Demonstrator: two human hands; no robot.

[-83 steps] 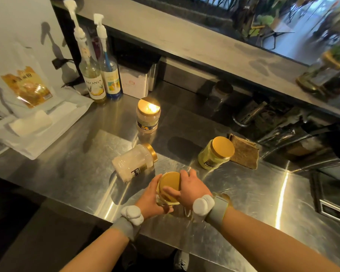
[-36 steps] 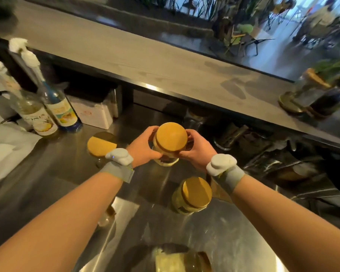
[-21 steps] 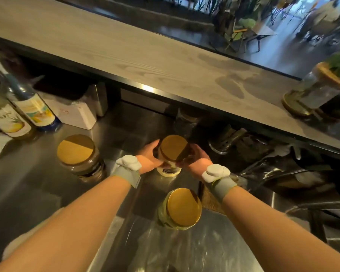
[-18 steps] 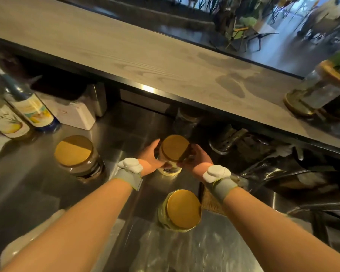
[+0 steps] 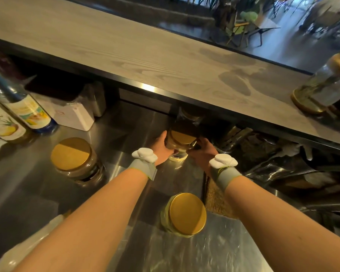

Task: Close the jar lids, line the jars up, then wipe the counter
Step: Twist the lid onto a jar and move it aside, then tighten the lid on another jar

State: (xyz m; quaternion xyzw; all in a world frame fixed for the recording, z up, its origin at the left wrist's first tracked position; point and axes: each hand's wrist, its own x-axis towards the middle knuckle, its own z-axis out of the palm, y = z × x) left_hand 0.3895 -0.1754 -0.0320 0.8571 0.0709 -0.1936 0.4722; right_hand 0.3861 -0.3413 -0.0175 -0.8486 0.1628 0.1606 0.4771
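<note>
Both hands grip a gold-lidded glass jar (image 5: 182, 137) that stands far back on the steel counter (image 5: 126, 130), under the edge of the wooden bar top. My left hand (image 5: 162, 147) holds its left side and my right hand (image 5: 201, 152) its right side. A second gold-lidded jar (image 5: 72, 154) stands upright to the left. A third one (image 5: 186, 213), with yellowish contents, stands nearer to me between my forearms. A pale jar (image 5: 33, 238) lies on its side at the lower left, mostly hidden by my left arm. A brown cloth (image 5: 214, 201) lies to the right of the near jar.
Two syrup bottles (image 5: 24, 112) and a white box (image 5: 73, 116) stand at the back left. The wooden bar top (image 5: 145, 55) overhangs the counter's rear. Dark metal utensils and clutter (image 5: 273, 158) fill the right side. A glass jar (image 5: 322, 89) stands on the bar top at far right.
Both hands have pushed the held jar farther back, under the bar top's edge, and it now rests on the counter. The view has shifted slightly forward.
</note>
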